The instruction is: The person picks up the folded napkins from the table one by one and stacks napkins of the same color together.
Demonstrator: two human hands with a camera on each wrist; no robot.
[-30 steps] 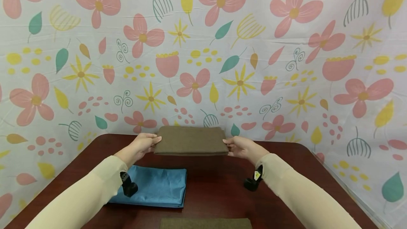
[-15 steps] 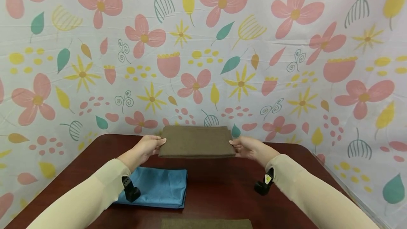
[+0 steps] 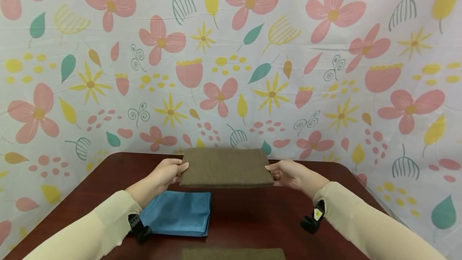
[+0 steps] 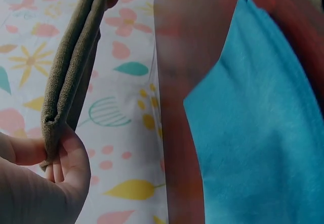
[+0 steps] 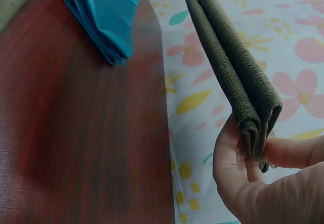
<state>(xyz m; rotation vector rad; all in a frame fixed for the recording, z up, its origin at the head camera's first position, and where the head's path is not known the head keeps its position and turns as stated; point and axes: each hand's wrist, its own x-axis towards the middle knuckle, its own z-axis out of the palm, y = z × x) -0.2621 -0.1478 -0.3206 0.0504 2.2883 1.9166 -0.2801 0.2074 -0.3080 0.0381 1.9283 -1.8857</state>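
A folded brown cloth (image 3: pixel 226 167) is held up above the far part of the table, stretched level between both hands. My left hand (image 3: pixel 167 173) pinches its left end, thumb on top. At the opposite end my right hand (image 3: pixel 292 175) pinches the cloth the same way. In the left wrist view the layered edge of the brown cloth (image 4: pixel 73 62) sits between thumb and fingers. The right wrist view shows the folded layers of the cloth (image 5: pixel 235 77) pinched near the corner. Below and behind the left forearm lies a folded blue cloth (image 3: pixel 180 214), partly hidden by it.
The dark red-brown table (image 3: pixel 252 220) reaches back to a white hanging sheet (image 3: pixel 231 63) printed with flowers and leaves. Another brown cloth (image 3: pixel 232 254) lies at the near edge, cut off by the frame. A black wrist camera (image 3: pixel 313 218) sits on the right wrist.
Both hands have carried the brown cloth slightly to the right, and more recently lower and closer in the head view. The right hand shifted right the most. The blue cloth stays put.
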